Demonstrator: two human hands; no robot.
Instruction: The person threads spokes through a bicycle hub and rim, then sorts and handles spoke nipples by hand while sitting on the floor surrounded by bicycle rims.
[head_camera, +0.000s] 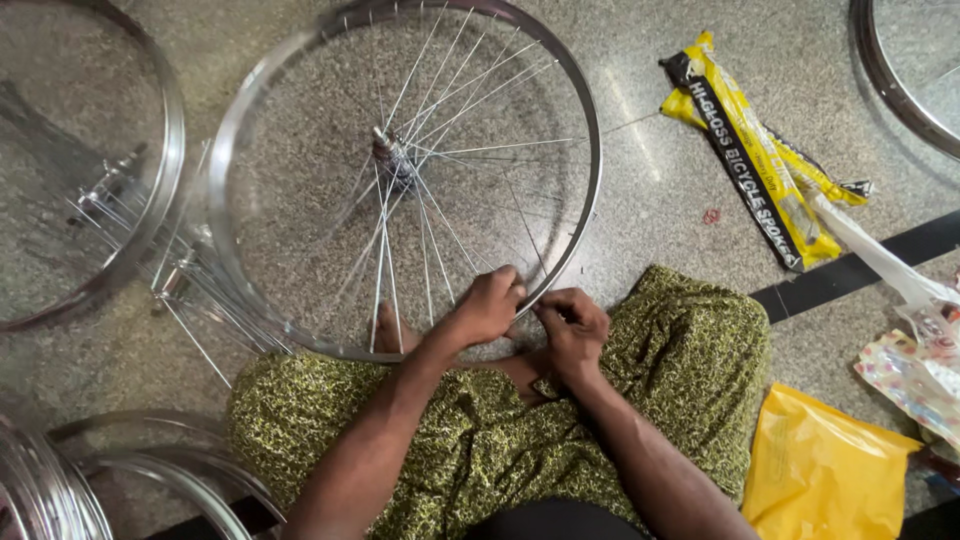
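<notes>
A silver bicycle wheel rim (590, 150) stands tilted on the speckled floor in front of my lap, with thin spokes (440, 110) running from its hub (392, 158). Only part of the wheel is laced. My left hand (487, 305) grips the near edge of the rim, fingers curled over it. My right hand (572, 325) is pinched at the rim just beside the left, fingertips on a small spoke end or nipple too small to make out. My legs in a green patterned cloth (690, 340) lie under the wheel.
Another rim with hub (175, 130) lies at left, loose spokes (190, 290) beside it. More rims are stacked at bottom left (60, 480) and one at top right (880, 70). A yellow and black spoke packet (760, 150) and a yellow bag (820, 470) lie to the right.
</notes>
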